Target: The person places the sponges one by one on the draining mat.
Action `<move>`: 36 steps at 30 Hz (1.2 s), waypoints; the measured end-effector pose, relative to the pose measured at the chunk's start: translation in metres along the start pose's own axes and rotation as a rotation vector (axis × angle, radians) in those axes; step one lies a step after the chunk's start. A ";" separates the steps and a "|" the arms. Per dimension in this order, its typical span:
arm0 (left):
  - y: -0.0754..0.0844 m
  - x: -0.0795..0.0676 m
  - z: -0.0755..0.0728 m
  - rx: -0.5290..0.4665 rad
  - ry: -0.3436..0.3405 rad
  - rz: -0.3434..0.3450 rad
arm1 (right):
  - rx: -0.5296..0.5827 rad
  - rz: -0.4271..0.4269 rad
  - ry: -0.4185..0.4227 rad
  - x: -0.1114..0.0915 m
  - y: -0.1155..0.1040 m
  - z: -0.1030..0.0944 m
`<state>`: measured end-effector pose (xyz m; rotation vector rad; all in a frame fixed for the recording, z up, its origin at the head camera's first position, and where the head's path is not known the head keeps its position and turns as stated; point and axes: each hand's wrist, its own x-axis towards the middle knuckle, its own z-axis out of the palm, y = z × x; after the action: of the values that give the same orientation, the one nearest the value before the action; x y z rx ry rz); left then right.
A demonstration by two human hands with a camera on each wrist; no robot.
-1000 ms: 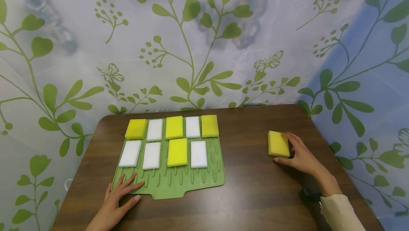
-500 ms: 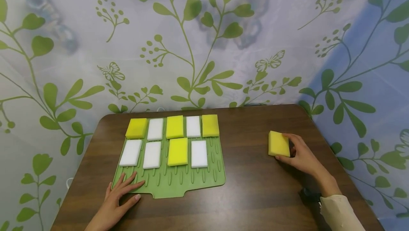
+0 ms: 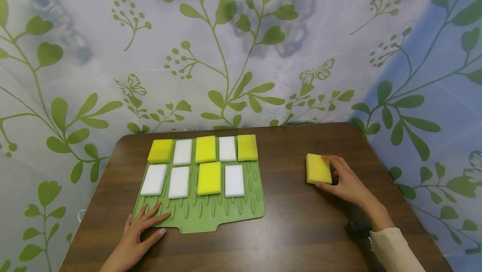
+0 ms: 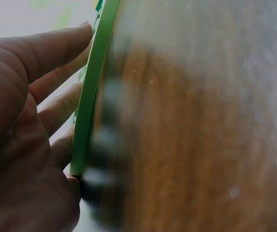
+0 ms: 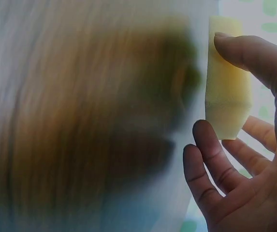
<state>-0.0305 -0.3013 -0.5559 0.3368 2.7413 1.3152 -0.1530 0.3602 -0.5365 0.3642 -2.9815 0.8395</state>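
A yellow sponge (image 3: 318,168) is pinched between the thumb and fingers of my right hand (image 3: 348,183), over the right part of the table. In the right wrist view the thumb presses one side of this sponge (image 5: 227,82), with fingers at its far side. My left hand (image 3: 137,238) rests with fingers spread on the near left corner of a green ribbed mat (image 3: 199,224). The left wrist view shows those fingers at the mat's edge (image 4: 92,92). White sponges (image 3: 234,181) and yellow sponges (image 3: 209,178) lie on the mat in two rows, the near row shorter.
The brown wooden table (image 3: 286,230) meets a leaf-patterned wall covering (image 3: 241,54) at its back edge. A dark object (image 3: 357,229) shows beneath the right wrist, near the cream sleeve (image 3: 395,249).
My right hand has tightened on the yellow sponge, then shifted it a little to the left. The left hand and the sponges on the mat stay where they were.
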 end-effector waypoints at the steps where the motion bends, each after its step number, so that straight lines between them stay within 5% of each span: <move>1: 0.000 0.000 0.000 -0.001 0.000 -0.001 | 0.001 -0.009 -0.003 0.001 -0.003 0.001; 36: 0.002 -0.001 0.000 -0.023 -0.008 -0.014 | 0.115 -0.196 -0.121 0.038 -0.110 0.071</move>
<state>-0.0289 -0.3008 -0.5544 0.3200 2.7147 1.3376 -0.1615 0.2244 -0.5377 0.7230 -2.9466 1.0023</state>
